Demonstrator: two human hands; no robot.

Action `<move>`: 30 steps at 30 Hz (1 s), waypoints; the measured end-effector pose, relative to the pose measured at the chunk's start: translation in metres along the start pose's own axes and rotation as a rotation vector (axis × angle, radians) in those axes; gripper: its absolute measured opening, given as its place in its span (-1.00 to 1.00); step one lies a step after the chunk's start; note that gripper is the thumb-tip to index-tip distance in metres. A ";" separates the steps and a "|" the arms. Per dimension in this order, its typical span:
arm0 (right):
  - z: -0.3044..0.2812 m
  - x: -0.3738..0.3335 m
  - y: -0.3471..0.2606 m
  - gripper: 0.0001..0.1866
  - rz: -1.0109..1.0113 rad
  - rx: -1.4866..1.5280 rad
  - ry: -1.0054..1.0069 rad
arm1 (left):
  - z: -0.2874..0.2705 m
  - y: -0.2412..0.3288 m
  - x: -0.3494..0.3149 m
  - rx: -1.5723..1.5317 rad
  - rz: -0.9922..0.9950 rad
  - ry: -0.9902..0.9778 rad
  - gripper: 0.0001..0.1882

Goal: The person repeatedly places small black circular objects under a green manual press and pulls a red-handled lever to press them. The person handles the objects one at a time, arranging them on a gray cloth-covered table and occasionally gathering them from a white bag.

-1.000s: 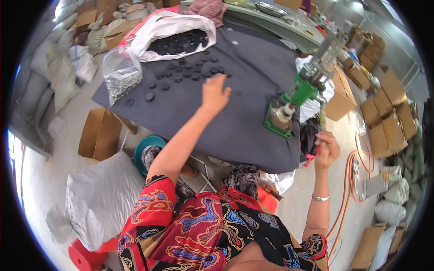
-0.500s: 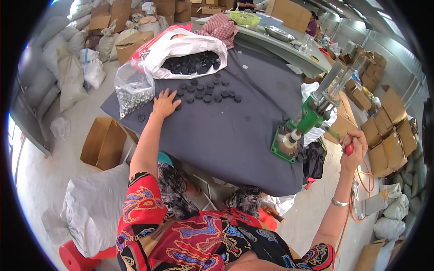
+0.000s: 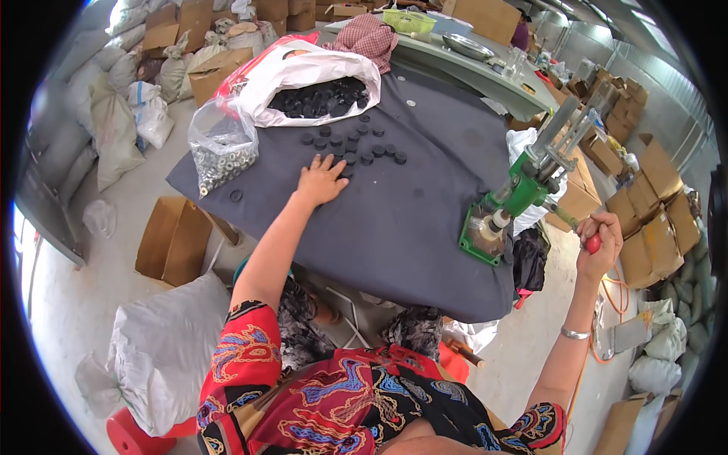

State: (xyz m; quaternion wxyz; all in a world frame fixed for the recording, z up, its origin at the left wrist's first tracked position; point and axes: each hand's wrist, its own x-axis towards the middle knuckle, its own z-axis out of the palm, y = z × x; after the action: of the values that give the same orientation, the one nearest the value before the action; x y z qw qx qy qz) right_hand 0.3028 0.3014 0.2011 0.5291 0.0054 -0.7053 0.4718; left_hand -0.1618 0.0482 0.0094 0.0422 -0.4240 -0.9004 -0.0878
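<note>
Left of the green press (image 3: 523, 196), black discs (image 3: 353, 146) lie scattered on the desk (image 3: 379, 243), the left hand (image 3: 321, 182) spread flat at their near edge. Right of the press, the right hand (image 3: 601, 236) grips its red lever knob (image 3: 593, 243).

Green press (image 3: 523, 196), black discs (image 3: 367, 158), pinkish, seemingly checked cloth (image 3: 362, 38)

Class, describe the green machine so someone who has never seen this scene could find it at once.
Start with the dark cloth-covered table in the middle. Near its right edge, a lever with a red knob, gripped by the right hand, leads to the machine. Unlike the low black discs and the clear bag farther left, it stands tall with a bright green frame.
</note>
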 end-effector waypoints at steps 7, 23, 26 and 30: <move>0.001 0.001 0.000 -0.77 0.014 -0.003 0.024 | 0.013 0.080 -0.011 -0.039 0.253 0.030 -0.41; 0.004 0.029 -0.004 -0.73 0.100 -0.002 0.074 | -0.003 0.047 -0.072 -0.622 -0.002 0.423 -0.68; 0.000 0.047 -0.008 -0.73 0.131 0.024 0.125 | 0.003 0.071 -0.091 -0.498 0.160 0.447 -0.61; -0.002 0.054 -0.006 -0.72 0.129 -0.007 0.166 | 0.013 0.076 -0.090 -0.436 0.177 0.470 -0.58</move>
State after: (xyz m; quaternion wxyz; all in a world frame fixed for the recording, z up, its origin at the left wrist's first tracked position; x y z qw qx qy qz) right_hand 0.2829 0.3260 0.2456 0.5542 -0.0811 -0.6597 0.5011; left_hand -0.0459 0.0302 -0.0072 0.1646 -0.4676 -0.7857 -0.3700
